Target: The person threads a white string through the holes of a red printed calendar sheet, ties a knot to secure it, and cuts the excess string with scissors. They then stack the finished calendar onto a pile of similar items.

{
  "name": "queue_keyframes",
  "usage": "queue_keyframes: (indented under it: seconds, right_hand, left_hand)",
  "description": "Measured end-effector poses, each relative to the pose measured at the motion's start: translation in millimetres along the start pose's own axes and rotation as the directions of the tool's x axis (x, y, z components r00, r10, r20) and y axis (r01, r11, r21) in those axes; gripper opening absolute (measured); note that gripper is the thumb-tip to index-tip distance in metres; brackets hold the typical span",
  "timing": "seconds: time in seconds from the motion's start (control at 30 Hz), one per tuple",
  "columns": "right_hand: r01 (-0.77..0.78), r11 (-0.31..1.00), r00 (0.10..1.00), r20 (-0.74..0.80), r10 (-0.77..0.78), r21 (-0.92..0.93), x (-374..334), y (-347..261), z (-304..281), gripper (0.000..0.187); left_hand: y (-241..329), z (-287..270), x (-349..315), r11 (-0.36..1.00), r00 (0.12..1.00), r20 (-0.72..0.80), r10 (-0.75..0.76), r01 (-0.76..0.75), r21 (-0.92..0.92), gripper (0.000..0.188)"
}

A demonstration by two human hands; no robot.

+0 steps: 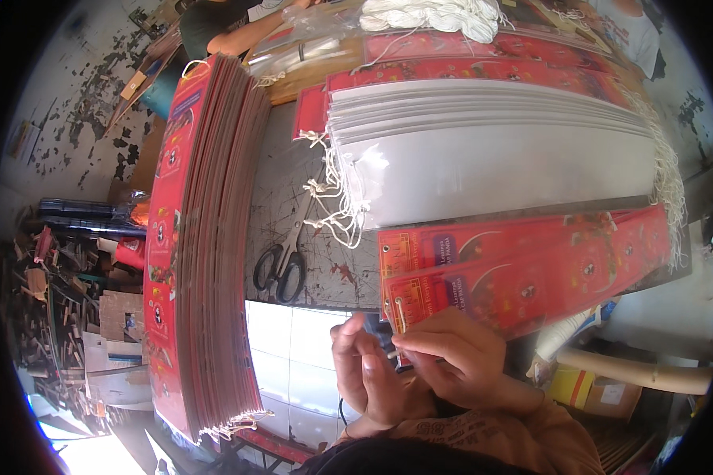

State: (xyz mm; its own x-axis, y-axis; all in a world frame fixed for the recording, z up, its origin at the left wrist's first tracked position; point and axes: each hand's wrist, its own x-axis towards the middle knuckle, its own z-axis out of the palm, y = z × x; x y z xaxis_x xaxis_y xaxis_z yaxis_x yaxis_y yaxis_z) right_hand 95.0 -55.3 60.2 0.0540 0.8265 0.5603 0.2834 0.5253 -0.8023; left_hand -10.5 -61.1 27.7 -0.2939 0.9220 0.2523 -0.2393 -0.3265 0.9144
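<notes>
Two long red printed card strips (531, 289) in clear plastic lie overlapped at the table's near right edge. A short white string (398, 305) runs through the hole at the front strip's left end. My right hand (463, 356) is closed in a pinch on this string, just below the hole. Beside it, my left hand (368, 376) has its fingers curled together close to the strip's corner; whatever they hold is too small to make out. Black-handled scissors (284, 265) lie with blades parted on the worn grey tabletop (281, 174), left of the strips.
A tall stack of red strips (214, 237) stands along the left side. Behind the strips, a fanned pile of white-backed strips (499, 166) has string loops (337, 194) at both ends. White string skeins (432, 16) lie at the back. Another person's arm (249, 36) shows far left.
</notes>
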Motion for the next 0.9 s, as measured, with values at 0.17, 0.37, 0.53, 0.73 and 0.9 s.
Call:
queue_keyframes:
  seconds: [0.17,0.37,0.53,0.73,0.9]
  right_hand:
    - [-0.105,0.989,0.993,0.071,0.098,0.106,0,2,2,0.021]
    - [-0.182,0.978,0.981,0.081,0.175,0.104,5,1,-2,0.017]
    - [-0.255,0.951,0.966,0.100,0.240,0.176,5,1,0,0.015]
    - [-0.436,0.843,0.898,0.214,0.384,0.315,0,5,0,0.013]
    - [-0.694,0.391,0.700,0.437,0.565,0.605,-3,10,-1,0.011]
  left_hand:
    - [20,19,-2,0.961,0.996,0.088,-0.023,-0.002,0.278,0.072]
    - [6,10,3,0.957,0.953,0.267,0.145,-0.203,0.205,0.079]
    - [8,-1,5,0.932,0.894,0.435,0.105,-0.242,0.271,0.080]
    - [0,-3,-8,0.975,0.936,0.347,0.067,-0.135,0.176,0.099]
    - [-3,-5,-10,0.977,0.926,0.358,0.120,-0.174,0.122,0.103]
